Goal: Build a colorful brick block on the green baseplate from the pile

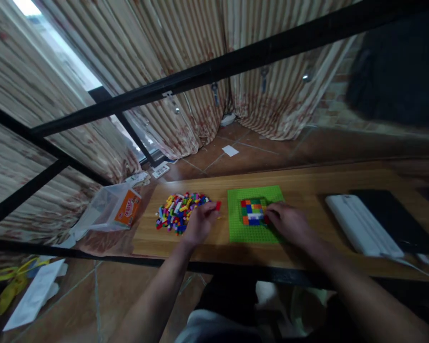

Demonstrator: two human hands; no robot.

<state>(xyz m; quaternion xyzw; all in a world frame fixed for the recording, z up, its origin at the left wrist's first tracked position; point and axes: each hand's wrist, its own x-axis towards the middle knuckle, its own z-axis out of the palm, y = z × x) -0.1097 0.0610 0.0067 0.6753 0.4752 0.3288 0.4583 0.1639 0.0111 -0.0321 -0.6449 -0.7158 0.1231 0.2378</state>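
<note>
A small red building brick [218, 206] is pinched between the fingertips of my left hand [201, 221], which hovers just right of a loose pile of mixed-colour bricks [177, 212]. On the table lies a green baseplate [238, 233], bearing a low multicoloured block of bricks [252, 211]. My right hand [286, 221] is closed at the right edge of that block. A bit of dark red shows at its fingertips; whether this brick is held or attached to the block I cannot tell.
The wooden table [307, 183] carries a white power-strip-like device [362, 226] with a cable and a flat black item [396, 221] at right. A clear plastic container [107, 209] with an orange label stands beyond its left end. A dark metal rail [200, 71] crosses behind.
</note>
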